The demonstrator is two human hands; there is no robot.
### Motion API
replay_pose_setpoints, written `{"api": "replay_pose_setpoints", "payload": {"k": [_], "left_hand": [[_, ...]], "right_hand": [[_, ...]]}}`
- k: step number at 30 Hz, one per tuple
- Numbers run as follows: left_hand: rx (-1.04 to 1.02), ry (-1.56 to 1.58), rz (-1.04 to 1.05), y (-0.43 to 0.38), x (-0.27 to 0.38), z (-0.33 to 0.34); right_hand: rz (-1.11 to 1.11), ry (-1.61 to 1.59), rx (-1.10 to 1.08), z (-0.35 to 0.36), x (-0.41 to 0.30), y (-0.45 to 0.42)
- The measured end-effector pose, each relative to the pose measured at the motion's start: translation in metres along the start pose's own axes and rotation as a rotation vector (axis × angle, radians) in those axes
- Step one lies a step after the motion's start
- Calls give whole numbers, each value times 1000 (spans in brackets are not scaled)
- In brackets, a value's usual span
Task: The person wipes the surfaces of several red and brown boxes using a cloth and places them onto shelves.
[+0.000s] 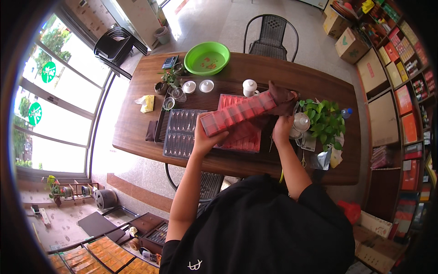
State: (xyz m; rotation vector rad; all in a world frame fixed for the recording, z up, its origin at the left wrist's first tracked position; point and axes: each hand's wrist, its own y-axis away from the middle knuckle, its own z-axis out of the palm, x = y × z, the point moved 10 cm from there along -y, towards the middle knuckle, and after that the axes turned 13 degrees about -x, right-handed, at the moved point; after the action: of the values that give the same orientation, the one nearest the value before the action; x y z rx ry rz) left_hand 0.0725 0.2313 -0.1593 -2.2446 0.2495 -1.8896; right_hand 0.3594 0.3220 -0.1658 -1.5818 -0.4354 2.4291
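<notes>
A long stack of clear plastic trays with red contents (236,114) is held tilted over the table, its left end in my left hand (207,137). My right hand (283,128) grips a dark brown cloth (282,99) that lies against the stack's right end. Beneath the stack, a clear tray with red packets (239,145) rests on the slatted tea tray (159,125). Left of it lies a clear plastic tray with rows of narrow compartments (181,137). Part of the red-packet tray is hidden by the held stack.
A green basin (207,59), lidded white cup (250,87), two white lids and a tissue pack (147,103) stand on the wooden table (137,133). To the right are a glass teapot (301,122), a potted plant (321,120) and a small scale (308,144). A chair (272,37) stands beyond.
</notes>
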Motion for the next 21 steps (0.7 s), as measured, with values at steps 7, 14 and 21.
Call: {"api": "replay_pose_setpoints", "payload": {"k": [7, 14, 21], "left_hand": [[-165, -218, -189, 4, -5, 18], [-111, -192, 2, 2, 7, 13], [-131, -255, -118, -26, 11, 11]], "right_hand": [[-470, 1301, -907, 201, -41, 56], [-423, 1217, -957, 197, -45, 47], [-116, 1285, -722, 83, -75, -33]]}}
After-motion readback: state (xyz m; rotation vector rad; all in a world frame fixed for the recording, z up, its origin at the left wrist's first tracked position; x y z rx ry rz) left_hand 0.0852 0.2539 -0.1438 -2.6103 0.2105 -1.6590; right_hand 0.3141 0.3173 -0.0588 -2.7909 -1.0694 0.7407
